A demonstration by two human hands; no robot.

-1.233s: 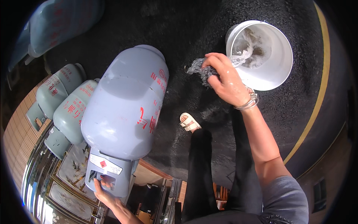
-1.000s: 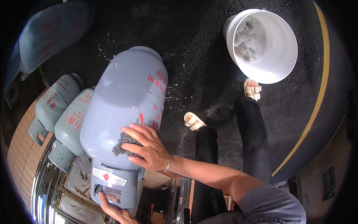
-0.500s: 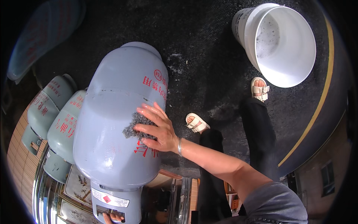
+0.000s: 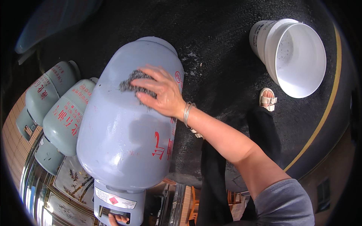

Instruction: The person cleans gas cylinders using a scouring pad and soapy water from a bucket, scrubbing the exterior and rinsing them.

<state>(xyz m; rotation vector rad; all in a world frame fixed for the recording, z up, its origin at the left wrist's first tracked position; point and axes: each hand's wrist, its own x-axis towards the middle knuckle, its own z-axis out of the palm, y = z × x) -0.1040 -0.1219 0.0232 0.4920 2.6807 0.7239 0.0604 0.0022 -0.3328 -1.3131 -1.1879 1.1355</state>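
A large grey gas cylinder (image 4: pixel 124 120) with red lettering leans in front of me, its wet surface shining. My right hand (image 4: pixel 160 90) presses a dark grey steel wool scourer (image 4: pixel 137 84) against the cylinder's upper side. Its fingers are spread over the pad and blurred by motion. At the cylinder's near end, my left hand (image 4: pixel 118 219) is hooked through the opening of the metal collar (image 4: pixel 137 216), with only some fingers showing. A label with a red diamond (image 4: pixel 114 201) is stuck on that collar.
Two greenish-grey gas cylinders (image 4: pixel 68 116) (image 4: pixel 49 92) stand at the left. A white bucket (image 4: pixel 301 60) with some suds inside is at the far right on dark asphalt (image 4: pixel 218 49). A yellow line (image 4: pixel 320 132) curves along the right. My sandalled foot (image 4: pixel 267 100) is near the bucket.
My right hand and the scourer have slid away from me along the cylinder, off the lower lettering toward its far end. My left hand keeps its place in the collar. The view has shifted slightly.
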